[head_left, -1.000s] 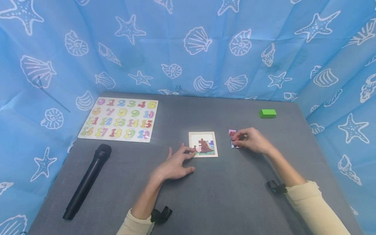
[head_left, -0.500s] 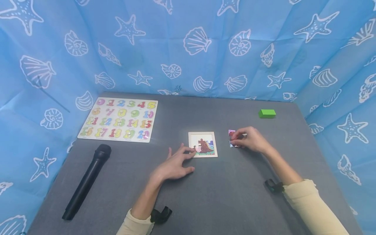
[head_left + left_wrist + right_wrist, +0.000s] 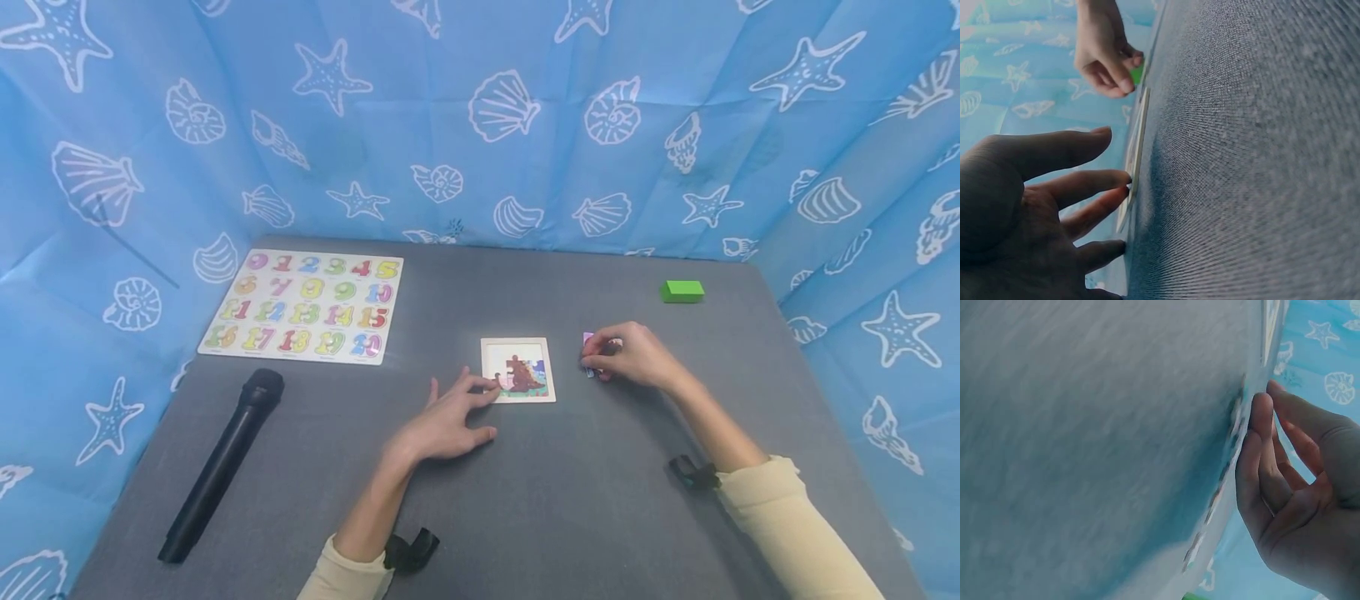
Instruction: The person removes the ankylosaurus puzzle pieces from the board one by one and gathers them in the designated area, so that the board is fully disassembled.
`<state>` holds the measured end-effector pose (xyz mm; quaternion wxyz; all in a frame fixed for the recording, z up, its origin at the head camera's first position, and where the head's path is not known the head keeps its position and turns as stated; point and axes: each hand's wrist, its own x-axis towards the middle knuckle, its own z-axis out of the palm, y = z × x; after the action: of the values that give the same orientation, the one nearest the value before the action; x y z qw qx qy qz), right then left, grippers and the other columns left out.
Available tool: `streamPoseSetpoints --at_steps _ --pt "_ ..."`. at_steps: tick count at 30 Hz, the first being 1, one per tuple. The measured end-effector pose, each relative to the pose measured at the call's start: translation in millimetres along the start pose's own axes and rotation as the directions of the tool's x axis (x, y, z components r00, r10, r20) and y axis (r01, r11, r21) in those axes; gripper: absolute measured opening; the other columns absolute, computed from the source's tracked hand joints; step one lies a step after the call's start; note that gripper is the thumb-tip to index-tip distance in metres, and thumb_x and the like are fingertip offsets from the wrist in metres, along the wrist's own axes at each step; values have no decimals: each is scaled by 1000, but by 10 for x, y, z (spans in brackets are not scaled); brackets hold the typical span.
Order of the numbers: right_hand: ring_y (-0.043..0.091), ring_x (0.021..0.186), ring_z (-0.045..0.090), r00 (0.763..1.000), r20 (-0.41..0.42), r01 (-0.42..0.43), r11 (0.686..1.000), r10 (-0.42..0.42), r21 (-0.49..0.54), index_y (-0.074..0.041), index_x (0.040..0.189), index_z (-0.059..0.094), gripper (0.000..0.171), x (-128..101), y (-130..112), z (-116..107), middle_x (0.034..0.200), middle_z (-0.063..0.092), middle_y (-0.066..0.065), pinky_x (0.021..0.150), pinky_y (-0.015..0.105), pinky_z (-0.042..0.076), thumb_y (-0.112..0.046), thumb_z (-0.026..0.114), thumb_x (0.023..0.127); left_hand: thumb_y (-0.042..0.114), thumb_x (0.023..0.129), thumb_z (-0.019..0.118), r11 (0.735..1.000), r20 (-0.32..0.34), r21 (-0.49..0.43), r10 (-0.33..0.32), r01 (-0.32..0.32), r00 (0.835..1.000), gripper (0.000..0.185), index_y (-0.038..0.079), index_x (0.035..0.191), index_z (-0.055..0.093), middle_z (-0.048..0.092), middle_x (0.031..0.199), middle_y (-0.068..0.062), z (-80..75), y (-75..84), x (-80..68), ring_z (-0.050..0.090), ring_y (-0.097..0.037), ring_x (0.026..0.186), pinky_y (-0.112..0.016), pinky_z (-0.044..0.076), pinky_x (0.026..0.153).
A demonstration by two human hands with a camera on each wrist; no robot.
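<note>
A small wooden puzzle frame [image 3: 517, 369] with a brown dinosaur picture lies mid-table. My left hand [image 3: 468, 408] rests flat beside it with fingers spread, fingertips touching its lower left corner; the left wrist view shows those fingers [image 3: 1094, 184] against the frame's edge [image 3: 1137, 156]. To the frame's right lie a few loose puzzle pieces [image 3: 588, 340], mostly hidden under my right hand [image 3: 622, 354], whose curled fingers pinch one of them. In the right wrist view the fingertips [image 3: 1260, 425] press on the pieces [image 3: 1235, 425], seen edge-on.
A number puzzle board [image 3: 307, 304] lies at the back left, a black microphone [image 3: 221, 462] at the front left, and a green block [image 3: 682, 290] at the back right. Blue seashell cloth walls the grey table [image 3: 570, 500] on three sides.
My right hand has crept slightly left over the loose pieces and covers more of them. The left hand has stayed in place.
</note>
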<state>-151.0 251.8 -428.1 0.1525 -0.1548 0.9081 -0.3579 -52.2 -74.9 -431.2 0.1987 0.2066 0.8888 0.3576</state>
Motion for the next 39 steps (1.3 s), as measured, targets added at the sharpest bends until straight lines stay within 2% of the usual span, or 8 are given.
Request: streamPoseSetpoints --at_steps 12,17,21,28,33,39 --pt "27 77 70 990 125 42 988 -61 149 -8 99 70 20 140 -354 186 93 72 11 63 33 59 -19 76 83 29 90 67 1000 -6 10 -7 7 1000 61 17 145 44 38 151 4 6 -6 13 5 -29 154 -67 -11 117" --pt "21 79 70 985 123 106 990 -117 92 -10 99 71 20 270 -513 339 89 73 5 73 30 58 -19 76 83 28 90 67 1000 -7 13 0 0 1000 60 17 144 46 39 151 3 9 -19 22 5 -31 154 -69 -10 116" --pt "17 82 71 984 132 112 991 -121 71 -9 99 72 22 382 -620 452 89 75 4 78 29 58 -19 78 81 29 90 67 1000 -5 20 4 -4 1000 60 17 144 46 39 151 4 9 -27 26 6 -31 153 -69 -9 115" --pt "14 82 70 985 160 69 998 -70 11 -10 98 73 26 476 -692 550 90 74 4 73 27 56 -25 81 78 27 90 67 1000 -8 8 17 -17 1000 58 14 143 47 40 150 1 15 -20 23 6 -34 153 -72 -9 114" --pt "12 77 67 991 131 42 999 -38 -29 -13 94 74 28 492 -651 571 86 72 3 67 25 52 -28 84 73 26 89 67 1000 -12 8 16 -16 1000 58 14 143 48 41 150 0 23 -25 30 7 -34 153 -72 -8 114" --pt "12 72 62 993 114 27 999 -24 -28 -14 92 75 28 505 -634 583 81 69 2 63 25 50 -27 86 70 26 89 67 1000 -12 7 14 -14 1000 58 14 143 48 41 150 0 20 -27 31 6 -34 153 -72 -9 114"
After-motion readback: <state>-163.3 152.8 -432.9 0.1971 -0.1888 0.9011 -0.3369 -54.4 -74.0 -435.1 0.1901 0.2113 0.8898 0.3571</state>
